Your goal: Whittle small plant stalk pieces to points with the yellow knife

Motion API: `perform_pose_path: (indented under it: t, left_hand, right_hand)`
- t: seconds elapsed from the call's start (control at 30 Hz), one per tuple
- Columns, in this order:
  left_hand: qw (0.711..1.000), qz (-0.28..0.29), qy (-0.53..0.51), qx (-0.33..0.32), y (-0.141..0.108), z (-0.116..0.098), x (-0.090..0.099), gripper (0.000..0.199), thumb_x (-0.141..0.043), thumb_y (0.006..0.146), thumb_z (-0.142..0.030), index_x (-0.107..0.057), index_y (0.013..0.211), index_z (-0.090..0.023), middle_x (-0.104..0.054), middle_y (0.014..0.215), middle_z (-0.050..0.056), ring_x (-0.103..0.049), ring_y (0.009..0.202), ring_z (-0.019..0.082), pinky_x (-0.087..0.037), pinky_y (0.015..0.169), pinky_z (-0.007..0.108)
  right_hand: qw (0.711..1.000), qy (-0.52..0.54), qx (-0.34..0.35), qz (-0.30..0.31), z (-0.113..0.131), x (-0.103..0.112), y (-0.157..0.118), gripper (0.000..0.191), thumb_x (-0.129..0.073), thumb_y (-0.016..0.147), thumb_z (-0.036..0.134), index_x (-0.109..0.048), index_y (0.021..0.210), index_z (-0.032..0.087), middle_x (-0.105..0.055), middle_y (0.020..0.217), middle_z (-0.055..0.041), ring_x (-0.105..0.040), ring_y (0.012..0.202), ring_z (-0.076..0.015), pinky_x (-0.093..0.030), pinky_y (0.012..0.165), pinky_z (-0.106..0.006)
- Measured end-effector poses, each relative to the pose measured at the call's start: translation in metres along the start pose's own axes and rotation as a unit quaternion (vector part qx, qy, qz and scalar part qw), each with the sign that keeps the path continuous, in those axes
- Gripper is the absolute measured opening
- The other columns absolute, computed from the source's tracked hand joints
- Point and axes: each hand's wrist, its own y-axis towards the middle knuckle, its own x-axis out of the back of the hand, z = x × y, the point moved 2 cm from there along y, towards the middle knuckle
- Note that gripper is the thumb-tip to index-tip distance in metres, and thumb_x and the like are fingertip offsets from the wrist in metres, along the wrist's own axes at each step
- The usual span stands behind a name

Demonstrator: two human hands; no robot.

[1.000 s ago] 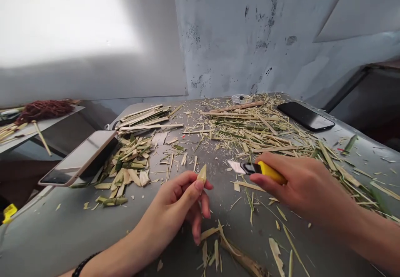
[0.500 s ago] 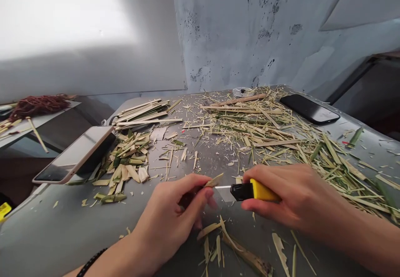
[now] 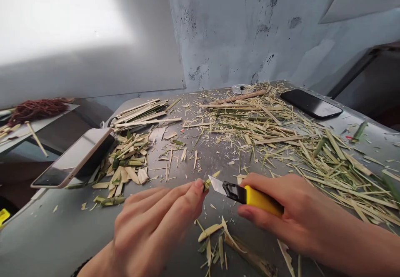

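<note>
Near the middle, my left hand (image 3: 159, 218) pinches a small green and pale piece of split plant stem (image 3: 207, 183) between thumb and fingers. My right hand (image 3: 290, 210) is wrapped round a yellow and black utility knife (image 3: 259, 200). Its bare blade points left, the tip at or very near the piece; contact is unclear. Below the hands lie pale shavings (image 3: 210, 231) and a longer brownish stem piece (image 3: 250, 256) on the grey table (image 3: 78, 227).
Short chips (image 3: 134, 160) and a bundle of strips (image 3: 143, 112) lie at left beside a propped phone (image 3: 75, 156). Thin slivers (image 3: 268, 131) cover the right side, near a black phone (image 3: 311, 103). Reddish cord (image 3: 39, 109) sits far left.
My left hand has turned so its back faces up, still pinching the piece. The knife has moved slightly left, and its blade now shows its flat side, angled up toward the piece.
</note>
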Motion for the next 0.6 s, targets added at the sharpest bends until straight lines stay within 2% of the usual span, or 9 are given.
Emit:
perform_pose_path:
  t: [0.13, 0.23, 0.3, 0.43, 0.53, 0.6]
  left_hand:
    - [1.0, 0.005, -0.012, -0.015, 0.001, -0.001, 0.005, 0.015, -0.068, 0.092, -0.004, -0.069, 0.106, -0.005, -0.08, 0.091, 0.006, -0.074, 0.073, 0.01, -0.057, 0.069, 0.015]
    - [1.0, 0.011, 0.021, -0.019, -0.003, -0.002, 0.006, 0.018, -0.07, 0.091, -0.005, -0.07, 0.109, -0.007, -0.081, 0.096, 0.005, -0.075, 0.079, 0.011, -0.058, 0.076, 0.013]
    - [0.999, 0.013, 0.035, -0.03, -0.007, -0.003, 0.008, 0.021, -0.07, 0.091, -0.006, -0.07, 0.112, -0.008, -0.082, 0.101, 0.005, -0.076, 0.084, 0.011, -0.058, 0.084, 0.015]
    - [0.998, 0.04, 0.034, -0.046, -0.014, -0.006, 0.014, 0.025, -0.058, 0.098, -0.009, -0.068, 0.121, -0.007, -0.078, 0.119, 0.006, -0.075, 0.103, 0.014, -0.053, 0.103, 0.02]
    - [0.998, 0.049, 0.005, -0.047, -0.017, -0.005, 0.015, 0.04, -0.05, 0.099, -0.015, -0.061, 0.137, -0.007, -0.073, 0.13, 0.011, -0.075, 0.108, 0.02, -0.059, 0.096, 0.025]
    - [0.998, 0.042, -0.041, -0.003, -0.018, -0.004, 0.011, 0.05, -0.045, 0.1, -0.022, -0.052, 0.149, -0.017, -0.071, 0.133, 0.01, -0.077, 0.105, 0.025, -0.065, 0.082, 0.03]
  right_hand:
    - [0.999, -0.019, 0.026, -0.019, 0.007, -0.003, -0.004, 0.047, -0.037, 0.108, 0.06, -0.062, 0.09, 0.024, -0.062, 0.065, 0.0047, -0.055, 0.051, -0.0126, -0.034, 0.048, -0.027]
    - [0.999, -0.023, 0.038, -0.021, 0.006, -0.003, -0.001, 0.047, -0.038, 0.108, 0.059, -0.059, 0.085, 0.024, -0.06, 0.062, 0.005, -0.052, 0.048, -0.0124, -0.033, 0.047, -0.027]
    - [0.999, -0.025, 0.016, -0.031, -0.002, 0.001, 0.005, 0.047, -0.04, 0.108, 0.058, -0.054, 0.079, 0.023, -0.056, 0.058, 0.0051, -0.049, 0.045, -0.0116, -0.031, 0.045, -0.026]
    - [0.991, -0.055, -0.06, -0.108, -0.022, 0.018, 0.016, 0.05, -0.047, 0.104, 0.059, -0.043, 0.069, 0.023, -0.044, 0.047, 0.0069, -0.039, 0.039, -0.0102, -0.028, 0.042, -0.025]
    - [0.989, -0.036, -0.029, -0.139, -0.02, 0.029, 0.015, 0.05, -0.048, 0.104, 0.058, -0.044, 0.069, 0.023, -0.04, 0.047, 0.0075, -0.037, 0.037, -0.0089, -0.028, 0.04, -0.024]
    - [0.991, -0.022, 0.023, -0.129, -0.011, 0.031, 0.01, 0.049, -0.046, 0.105, 0.059, -0.048, 0.071, 0.023, -0.046, 0.051, 0.0054, -0.042, 0.04, -0.0094, -0.031, 0.041, -0.024]
